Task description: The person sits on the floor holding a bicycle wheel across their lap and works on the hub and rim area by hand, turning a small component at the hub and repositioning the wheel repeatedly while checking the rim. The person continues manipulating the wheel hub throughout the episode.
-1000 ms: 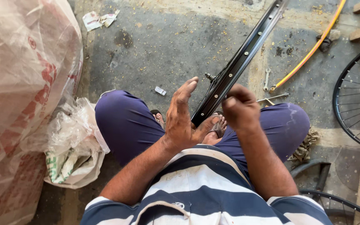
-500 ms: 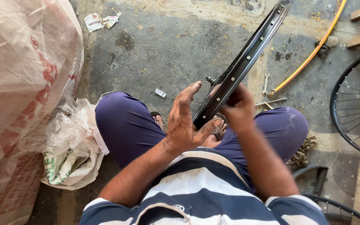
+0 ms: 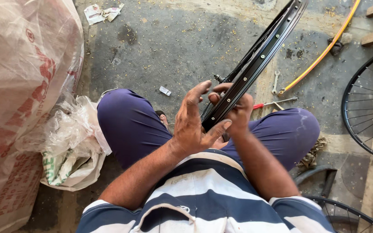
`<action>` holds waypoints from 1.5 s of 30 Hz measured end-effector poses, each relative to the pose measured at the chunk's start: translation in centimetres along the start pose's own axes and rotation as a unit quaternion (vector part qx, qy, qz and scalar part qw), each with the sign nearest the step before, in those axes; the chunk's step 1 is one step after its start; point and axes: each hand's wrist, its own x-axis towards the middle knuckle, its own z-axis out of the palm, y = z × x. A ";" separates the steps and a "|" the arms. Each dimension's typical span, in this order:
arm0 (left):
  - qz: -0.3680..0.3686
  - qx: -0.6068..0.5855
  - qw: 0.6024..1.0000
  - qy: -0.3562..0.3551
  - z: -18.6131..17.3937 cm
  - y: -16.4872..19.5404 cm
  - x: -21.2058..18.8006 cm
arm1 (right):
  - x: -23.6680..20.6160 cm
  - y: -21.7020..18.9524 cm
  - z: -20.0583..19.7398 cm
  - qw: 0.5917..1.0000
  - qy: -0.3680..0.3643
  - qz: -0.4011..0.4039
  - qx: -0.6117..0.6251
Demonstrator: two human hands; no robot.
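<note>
Running up and away to the right, the black wheel rim (image 3: 255,60) has its near end clenched in my right hand (image 3: 236,110); my left hand (image 3: 193,123), fingers released, touches its left side.

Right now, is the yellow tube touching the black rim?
No, the yellow tube lies on the floor apart from the black rim.

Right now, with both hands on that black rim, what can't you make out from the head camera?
- Black rim: top cut off by the frame edge, head view.
- Rim's lower end: hidden behind the left hand.
- Right hand: its fingertips are behind the rim.
- Spoked wheel: cut off by the right edge.
</note>
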 end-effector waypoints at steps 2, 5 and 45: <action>-0.015 -0.028 0.999 -0.005 -0.2 -0.1 0.0 | 1.2 -1.1 -1.6 0.957 -0.197 0.136 0.163; -0.008 -0.036 0.999 -0.005 -0.2 -0.1 0.1 | 1.8 -2.4 -2.1 0.898 -0.267 0.192 0.294; -0.005 -0.013 1.000 -0.003 0.0 0.0 -0.1 | 1.8 -2.0 -3.6 0.918 -0.232 0.141 0.289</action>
